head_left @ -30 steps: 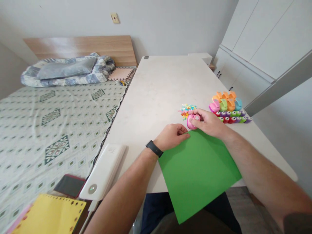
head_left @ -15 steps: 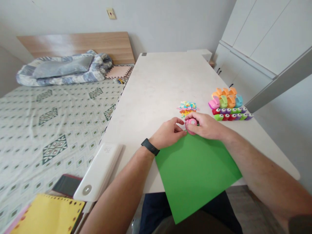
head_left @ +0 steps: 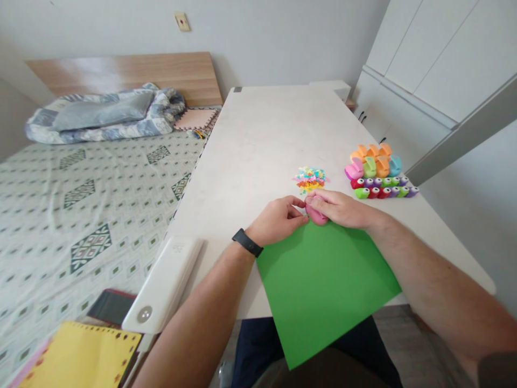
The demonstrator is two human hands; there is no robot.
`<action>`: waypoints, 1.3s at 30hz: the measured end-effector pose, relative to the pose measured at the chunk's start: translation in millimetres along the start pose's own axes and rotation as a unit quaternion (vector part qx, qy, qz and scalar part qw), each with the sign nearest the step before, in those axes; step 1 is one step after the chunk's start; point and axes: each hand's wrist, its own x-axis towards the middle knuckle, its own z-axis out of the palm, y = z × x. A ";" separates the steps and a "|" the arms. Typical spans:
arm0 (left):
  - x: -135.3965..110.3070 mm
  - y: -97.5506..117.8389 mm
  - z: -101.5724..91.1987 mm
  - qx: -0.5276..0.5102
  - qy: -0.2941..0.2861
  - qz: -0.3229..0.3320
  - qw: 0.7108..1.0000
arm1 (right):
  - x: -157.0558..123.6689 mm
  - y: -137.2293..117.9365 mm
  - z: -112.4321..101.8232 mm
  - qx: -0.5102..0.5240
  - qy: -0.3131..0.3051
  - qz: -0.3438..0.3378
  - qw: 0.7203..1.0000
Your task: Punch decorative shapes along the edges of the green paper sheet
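We hold the pink punch point(head_left: 317, 216) in our right hand point(head_left: 341, 209), fingers closed round it, thumb on top, at twelve o'clock on the green paper point(head_left: 327, 285). Our left hand point(head_left: 277, 219) sits at the punch's nine o'clock, fingers half curled; we cannot tell whether they pinch the paper. From the punch, paper bits point(head_left: 310, 180) lie at twelve, other punches point(head_left: 375, 167) at two

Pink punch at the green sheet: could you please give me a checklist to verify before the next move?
Right hand holding the pink punch: ok.
Pink punch at the far side of the green sheet: ok.
Green sheet fully inside the slot: cannot tell, hidden.
Left hand gripping the green sheet: cannot tell.
Green sheet wholly on the white table: not ok, near corner overhangs.
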 end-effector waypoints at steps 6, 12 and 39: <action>-0.8 0.8 -0.3 0.003 -0.006 0.000 1.000 | 0.5 0.4 0.9 0.030 0.011 -0.001 0.999; -1.0 -1.2 -0.5 0.001 -0.006 0.004 1.000 | -0.1 -1.6 2.8 -0.018 0.021 0.029 0.999; 15.6 -7.4 -15.1 -0.015 -0.054 -0.011 0.998 | 19.2 -11.7 0.9 -0.124 0.046 0.100 0.986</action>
